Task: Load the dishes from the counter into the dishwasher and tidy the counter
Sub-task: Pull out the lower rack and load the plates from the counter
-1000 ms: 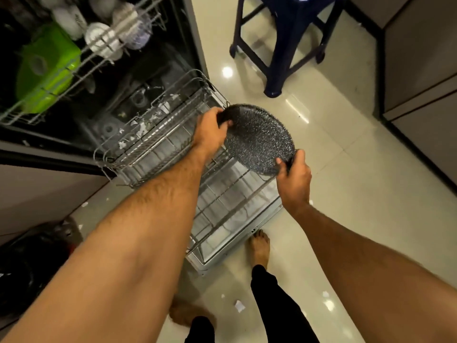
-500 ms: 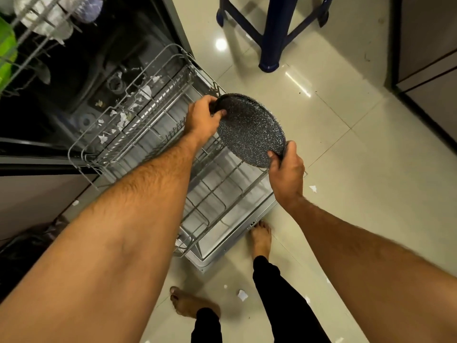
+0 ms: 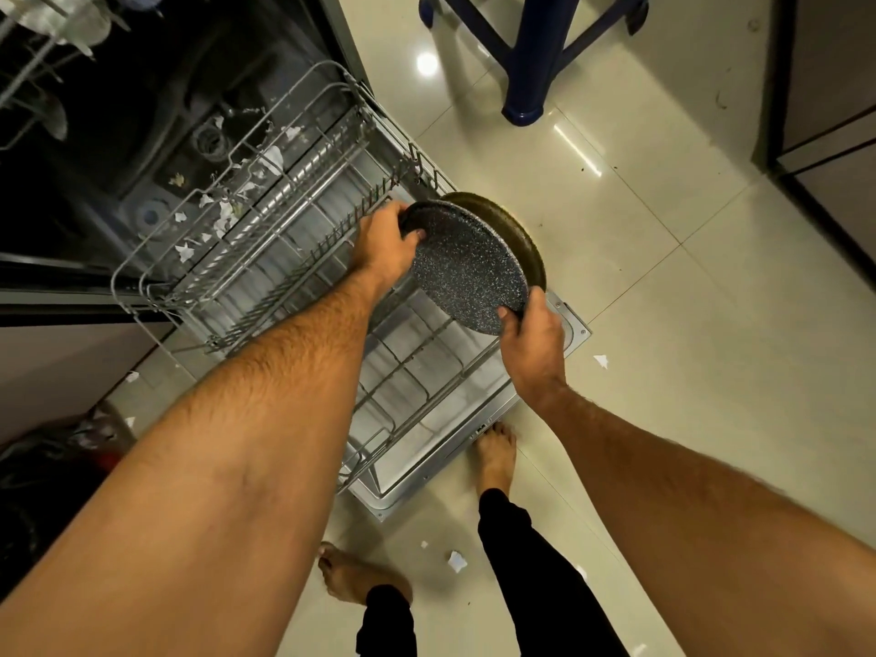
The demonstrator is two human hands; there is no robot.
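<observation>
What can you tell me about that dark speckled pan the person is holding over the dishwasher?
The speckled pan is round and shallow, with a black, stone-look coating flecked in white and a dull brownish outer underside showing along its far edge. No handle is visible. It is held tilted, almost on edge, above the right end of the pulled-out lower rack, not yet set between the tines. The left hand grips its upper left rim, thumb on the inner face, and the right hand grips its lower right rim. It looks empty.
</observation>
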